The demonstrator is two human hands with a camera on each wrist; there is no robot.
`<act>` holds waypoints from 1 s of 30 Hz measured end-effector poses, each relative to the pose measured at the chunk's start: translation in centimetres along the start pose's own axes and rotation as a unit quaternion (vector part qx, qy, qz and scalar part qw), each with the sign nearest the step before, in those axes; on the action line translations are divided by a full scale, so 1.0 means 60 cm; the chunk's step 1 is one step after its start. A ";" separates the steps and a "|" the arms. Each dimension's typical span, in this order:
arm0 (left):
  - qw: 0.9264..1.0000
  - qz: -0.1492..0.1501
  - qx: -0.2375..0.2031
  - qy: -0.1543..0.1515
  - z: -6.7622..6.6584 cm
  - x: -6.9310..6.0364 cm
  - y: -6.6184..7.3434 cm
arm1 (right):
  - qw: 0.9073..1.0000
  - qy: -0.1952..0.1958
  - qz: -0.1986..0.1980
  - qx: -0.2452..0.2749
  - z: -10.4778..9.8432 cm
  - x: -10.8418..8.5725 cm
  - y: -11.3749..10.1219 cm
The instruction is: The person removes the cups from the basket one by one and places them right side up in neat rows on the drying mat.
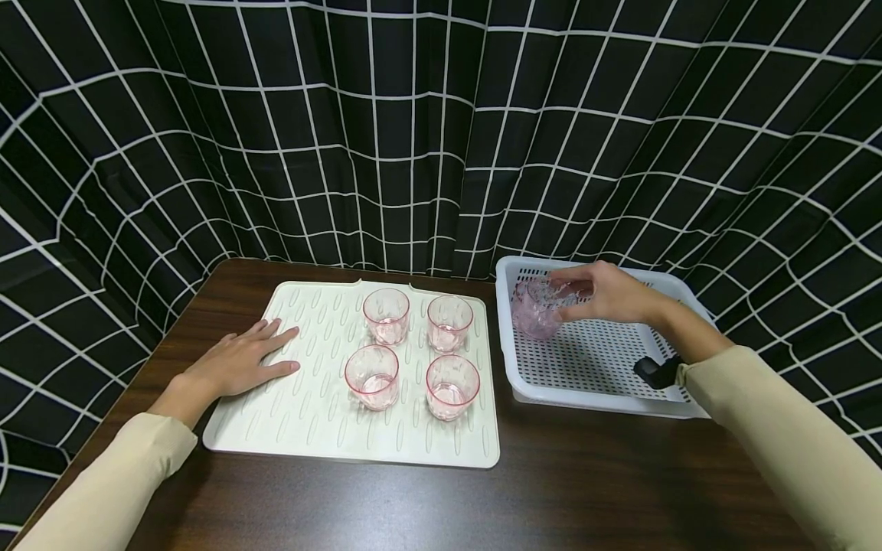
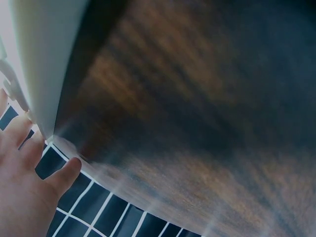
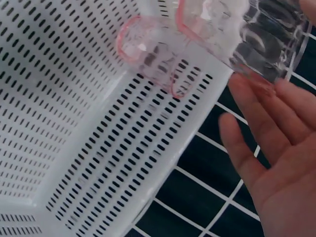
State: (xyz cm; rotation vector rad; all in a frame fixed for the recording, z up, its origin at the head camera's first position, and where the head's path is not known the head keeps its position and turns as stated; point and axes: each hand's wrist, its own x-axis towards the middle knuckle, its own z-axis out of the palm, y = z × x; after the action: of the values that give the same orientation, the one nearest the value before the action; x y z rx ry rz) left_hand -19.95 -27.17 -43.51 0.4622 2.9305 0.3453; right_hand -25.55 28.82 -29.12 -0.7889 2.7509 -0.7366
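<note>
My left hand [image 1: 241,361] rests spread on the left part of a white ridged drying mat [image 1: 313,413]; the left wrist view shows part of the same hand [image 2: 29,182]. At the right, my right hand [image 1: 602,295] reaches over a white perforated basket [image 1: 506,337] and holds a clear pink-rimmed glass [image 3: 266,39] between fingers and thumb. A second pink-rimmed glass [image 3: 153,54] lies tilted in the basket beyond it. Several matching glasses, such as the front left one [image 1: 374,379] and front right one [image 1: 451,386], stand upright on the mat's right half.
A dark wooden table [image 1: 331,505] carries the mat and basket, set side by side with a narrow gap. A black curtain with white grid lines [image 1: 413,138] hangs close behind. A black strap [image 1: 654,373] shows at the right wrist.
</note>
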 end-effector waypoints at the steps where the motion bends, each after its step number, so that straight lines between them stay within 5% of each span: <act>1: 1.000 0.001 0.000 0.001 0.000 0.000 0.000 | 1.000 0.012 0.004 -0.006 -0.002 0.001 -0.003; 9: 1.000 -0.001 0.000 -0.001 -0.001 0.000 0.001 | 0.993 0.105 0.042 -0.029 -0.003 0.015 -0.029; 16: 1.000 -0.005 -0.002 -0.003 -0.001 0.000 0.003 | 0.986 0.162 0.033 -0.025 0.000 0.036 -0.055; 30: 1.000 -0.010 -0.004 -0.008 0.000 0.002 -0.002 | 0.986 0.162 -0.024 0.009 0.027 0.083 -0.124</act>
State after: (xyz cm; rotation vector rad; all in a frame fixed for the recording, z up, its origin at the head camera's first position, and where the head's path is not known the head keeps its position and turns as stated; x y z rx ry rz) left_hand -20.07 -27.22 -43.56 0.4335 2.9150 0.3480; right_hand -25.92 20.03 -26.90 -0.7973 3.0133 -0.9754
